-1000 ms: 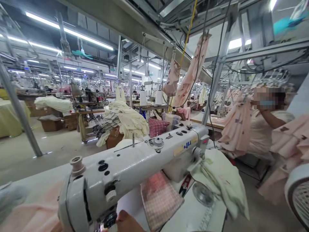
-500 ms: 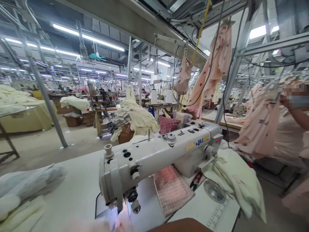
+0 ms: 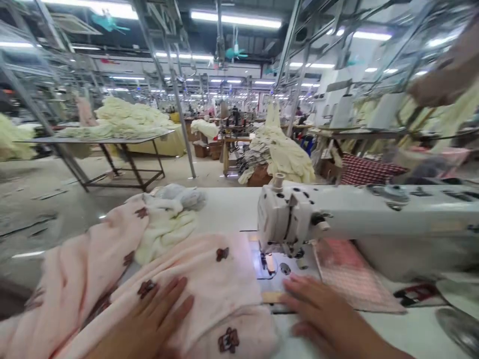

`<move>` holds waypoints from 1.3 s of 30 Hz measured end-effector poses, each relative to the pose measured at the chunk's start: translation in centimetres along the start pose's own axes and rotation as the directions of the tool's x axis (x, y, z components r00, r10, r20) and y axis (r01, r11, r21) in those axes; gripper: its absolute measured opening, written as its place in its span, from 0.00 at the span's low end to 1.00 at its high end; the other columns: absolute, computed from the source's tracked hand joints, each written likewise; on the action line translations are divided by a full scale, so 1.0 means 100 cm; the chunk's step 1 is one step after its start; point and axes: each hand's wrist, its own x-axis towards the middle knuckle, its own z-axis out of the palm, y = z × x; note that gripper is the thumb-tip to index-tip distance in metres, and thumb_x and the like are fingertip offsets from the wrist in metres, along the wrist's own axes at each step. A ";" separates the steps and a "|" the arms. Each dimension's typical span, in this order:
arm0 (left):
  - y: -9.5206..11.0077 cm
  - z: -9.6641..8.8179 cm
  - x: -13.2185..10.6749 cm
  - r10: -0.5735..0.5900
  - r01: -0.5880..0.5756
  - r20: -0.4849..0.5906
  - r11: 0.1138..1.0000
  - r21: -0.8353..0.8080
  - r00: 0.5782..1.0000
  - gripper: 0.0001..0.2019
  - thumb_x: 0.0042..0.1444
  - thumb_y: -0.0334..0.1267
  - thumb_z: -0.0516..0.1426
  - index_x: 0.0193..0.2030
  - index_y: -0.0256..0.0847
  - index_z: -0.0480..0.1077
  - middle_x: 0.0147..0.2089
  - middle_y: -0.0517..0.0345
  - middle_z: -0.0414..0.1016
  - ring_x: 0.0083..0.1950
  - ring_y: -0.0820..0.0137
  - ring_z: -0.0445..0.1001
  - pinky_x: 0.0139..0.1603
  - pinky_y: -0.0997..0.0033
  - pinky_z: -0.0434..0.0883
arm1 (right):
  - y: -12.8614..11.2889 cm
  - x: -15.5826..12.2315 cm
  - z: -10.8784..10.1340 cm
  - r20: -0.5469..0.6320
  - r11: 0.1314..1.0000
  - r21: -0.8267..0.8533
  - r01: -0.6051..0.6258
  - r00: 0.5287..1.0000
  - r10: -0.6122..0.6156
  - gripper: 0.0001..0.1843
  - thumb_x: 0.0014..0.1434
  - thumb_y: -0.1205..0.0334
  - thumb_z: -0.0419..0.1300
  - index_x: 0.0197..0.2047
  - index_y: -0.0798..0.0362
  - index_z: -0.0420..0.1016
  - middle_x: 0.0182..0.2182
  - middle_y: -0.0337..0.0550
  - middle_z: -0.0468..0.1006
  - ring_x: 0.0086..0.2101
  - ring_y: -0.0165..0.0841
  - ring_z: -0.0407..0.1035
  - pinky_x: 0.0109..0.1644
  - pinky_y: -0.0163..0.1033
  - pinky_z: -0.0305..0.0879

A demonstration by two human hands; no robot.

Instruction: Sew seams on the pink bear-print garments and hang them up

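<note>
Pink cloth with brown bear prints spreads over the sewing table, its right edge just left of the needle area. My left hand lies flat on that cloth, fingers stretched out. To the right of the cloth, my right hand is slightly blurred, its fingers extended over the front of the machine's bed, holding nothing that I can see. The white sewing machine stands just beyond, with a lit needle area. A pink checked cloth lies under its arm.
Pale yellow cloth is bunched at the table's left. Red-handled thread snips lie at the right. Farther off are a table piled with yellow cloth, thread cones and a red checked cushion.
The view has swung left and down. Both hands and a large spread of pink printed cloth now show left of the needle, where only a blurred bit of pink showed before.
</note>
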 end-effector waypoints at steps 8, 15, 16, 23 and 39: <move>0.088 -0.028 0.126 -0.148 0.208 0.311 0.963 -0.169 0.939 0.09 0.50 0.29 0.52 0.39 0.38 0.69 0.39 0.50 0.71 0.40 0.56 0.70 0.39 0.53 0.70 | -0.024 0.022 0.009 0.109 0.972 0.228 0.062 0.990 -0.089 0.10 0.62 0.53 0.52 0.39 0.47 0.71 0.25 0.40 0.69 0.29 0.34 0.61 0.30 0.39 0.51; 0.061 -0.025 0.131 -0.188 0.288 0.273 0.873 -0.394 0.943 0.02 0.52 0.30 0.58 0.30 0.40 0.69 0.32 0.61 0.72 0.35 0.68 0.71 0.34 0.70 0.66 | -0.012 0.027 0.023 0.319 0.966 0.235 -0.105 0.947 0.026 0.09 0.60 0.52 0.57 0.43 0.43 0.68 0.32 0.37 0.69 0.33 0.35 0.60 0.36 0.41 0.49; 0.060 -0.025 0.130 -0.215 0.294 0.218 0.839 -0.457 0.952 0.03 0.52 0.30 0.58 0.29 0.41 0.69 0.31 0.63 0.71 0.33 0.71 0.70 0.33 0.73 0.65 | -0.010 0.025 0.024 0.336 0.955 0.264 -0.135 0.941 0.040 0.10 0.59 0.52 0.57 0.44 0.42 0.68 0.32 0.37 0.69 0.33 0.35 0.60 0.38 0.42 0.50; 0.083 0.028 0.118 0.008 -0.080 -0.214 0.941 -0.329 0.977 0.05 0.56 0.28 0.52 0.30 0.40 0.64 0.31 0.57 0.69 0.32 0.65 0.65 0.31 0.67 0.63 | -0.007 0.018 0.020 0.303 0.793 0.239 -0.560 0.819 0.488 0.19 0.45 0.57 0.69 0.37 0.52 0.67 0.33 0.41 0.69 0.35 0.37 0.60 0.39 0.43 0.52; 0.078 0.026 0.112 -0.264 0.230 0.022 0.790 -0.569 0.964 0.06 0.59 0.33 0.49 0.42 0.40 0.64 0.40 0.54 0.68 0.42 0.64 0.67 0.43 0.63 0.67 | -0.029 -0.001 -0.018 0.647 -0.513 0.760 -0.399 0.393 0.653 0.25 0.50 0.51 0.63 0.50 0.43 0.60 0.26 0.29 0.56 0.16 0.19 0.40 0.16 0.27 0.38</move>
